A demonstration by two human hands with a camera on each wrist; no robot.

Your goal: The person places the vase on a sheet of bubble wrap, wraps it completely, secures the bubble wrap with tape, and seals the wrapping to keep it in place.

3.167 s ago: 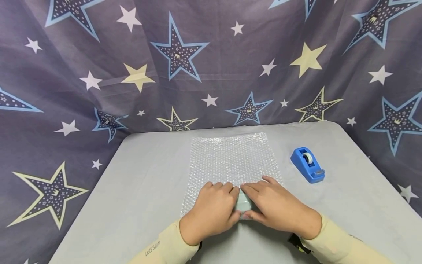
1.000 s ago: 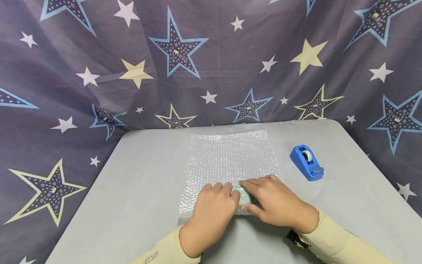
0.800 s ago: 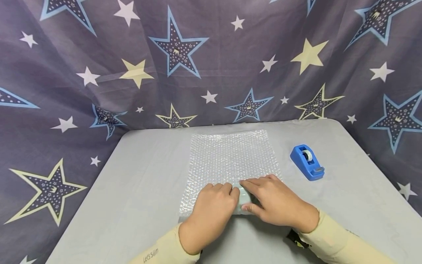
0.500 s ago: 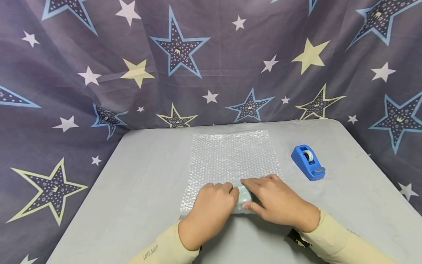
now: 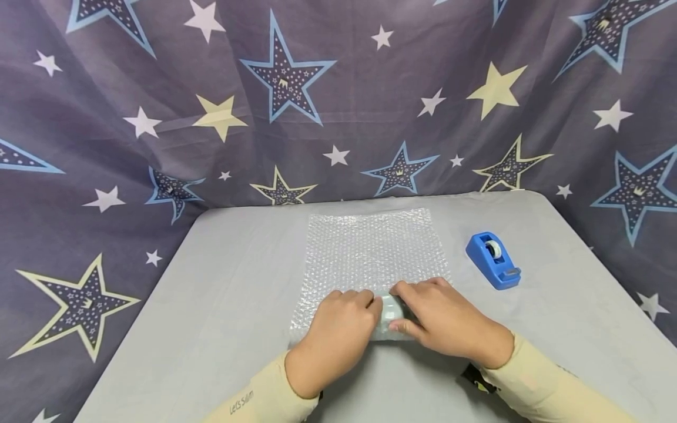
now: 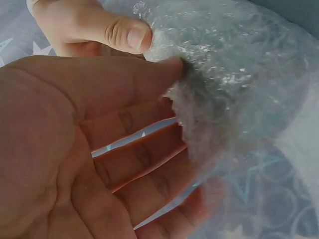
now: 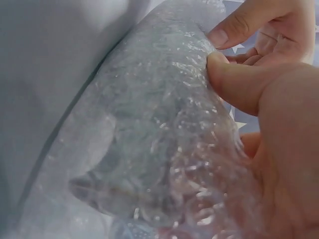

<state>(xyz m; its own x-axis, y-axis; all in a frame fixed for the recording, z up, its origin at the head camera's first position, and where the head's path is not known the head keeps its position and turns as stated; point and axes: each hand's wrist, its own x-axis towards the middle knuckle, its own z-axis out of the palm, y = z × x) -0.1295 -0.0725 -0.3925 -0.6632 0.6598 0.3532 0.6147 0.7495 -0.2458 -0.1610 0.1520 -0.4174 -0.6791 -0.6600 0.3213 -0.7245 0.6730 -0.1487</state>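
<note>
A clear bubble wrap sheet (image 5: 372, 249) lies flat on the table, its near end rolled around a pale green object (image 5: 391, 308). Beneath the layers, the object's exact kind is hard to tell; the right wrist view shows a rounded dark end (image 7: 119, 196) through the plastic. My left hand (image 5: 341, 338) grips the roll's left part, thumb on the near side and fingers over the far side. Holding the right part is my right hand (image 5: 446, 320), its forefinger bent over the top. The thumbs are close together along the wrap (image 6: 224, 59) in the left wrist view.
A blue tape dispenser (image 5: 493, 260) with a roll of clear tape stands right of the sheet. The table has a pale grey cover (image 5: 238, 264). A dark star-patterned curtain (image 5: 338, 88) hangs behind and at both sides.
The roll has turned slightly away from me, and its near edge has moved up the table. My right forefinger is more bent than before. The tape dispenser stays put.
</note>
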